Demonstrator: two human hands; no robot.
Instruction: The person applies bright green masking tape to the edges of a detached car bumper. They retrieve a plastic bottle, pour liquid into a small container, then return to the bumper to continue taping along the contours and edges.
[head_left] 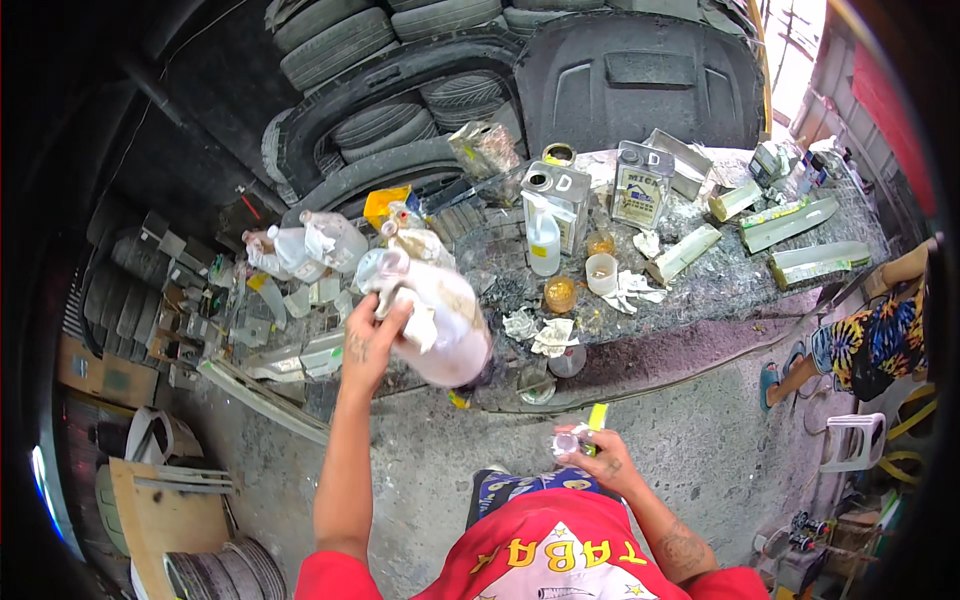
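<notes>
My left hand (368,340) is closed on the neck end of a large plastic jug (455,345), whitish with a pinkish-brown lower part, held tilted in front of the workbench (480,260). A crumpled white rag or paper (418,322) lies between the fingers and the jug. Lower down, near my body, my right hand (606,462) grips a small clear plastic cup (566,443). A bright yellow-green strip (598,416) sticks up by those fingers; what it belongs to I cannot make out.
On the bench stand metal cans (640,190), a squeeze bottle (543,245), amber-filled cups (560,293), crumpled rags (553,338) and more jugs (335,240). Tyres (385,125) and a car hood (640,80) are behind. At right are another person's legs (795,375) and a white stool (853,443).
</notes>
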